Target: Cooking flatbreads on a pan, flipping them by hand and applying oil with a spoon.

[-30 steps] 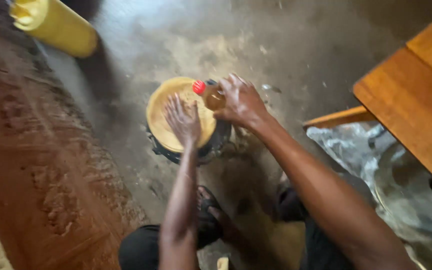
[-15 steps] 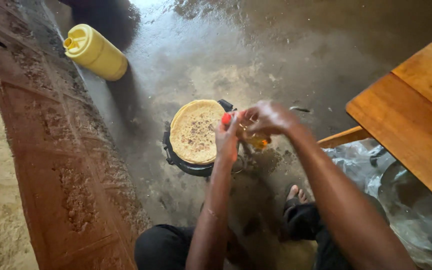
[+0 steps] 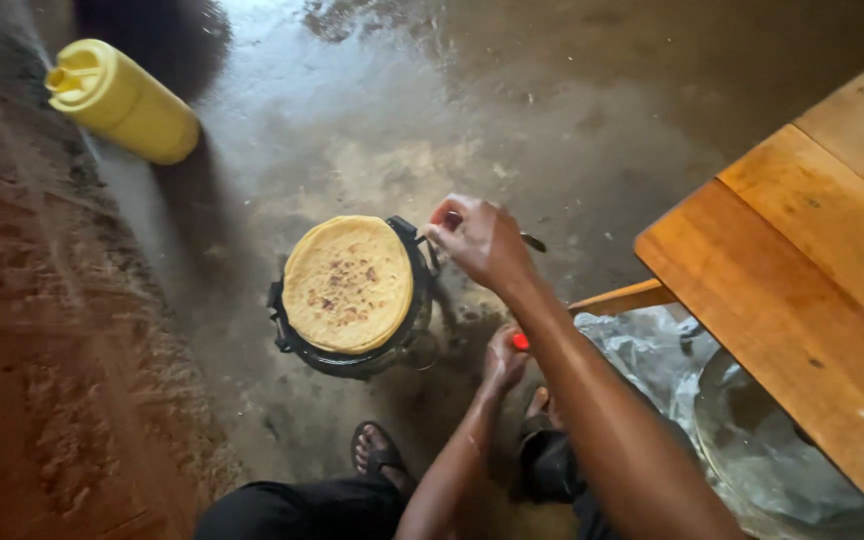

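Right hand [image 3: 480, 240] raised just right of pan, fingers pinched on thin dark utensil [image 3: 532, 242]. Left hand [image 3: 505, 362] low by floor, closed round red-capped object [image 3: 520, 342], mostly hidden. Flatbread [image 3: 348, 284] lies flat on black pan [image 3: 292, 345] over stove. Yellow jerrycan [image 3: 122, 100] well apart, upper left. Wooden table [image 3: 812, 270] at right.

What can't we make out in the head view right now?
- Red-capped item under the left hand: the right forearm covers all but the cap.
- Thin dark tool in the right hand: fingers hide most of it.
- Black round stove: the round yellow flatbread covers its top.
- Clear plastic sheet: runs under the wooden table.
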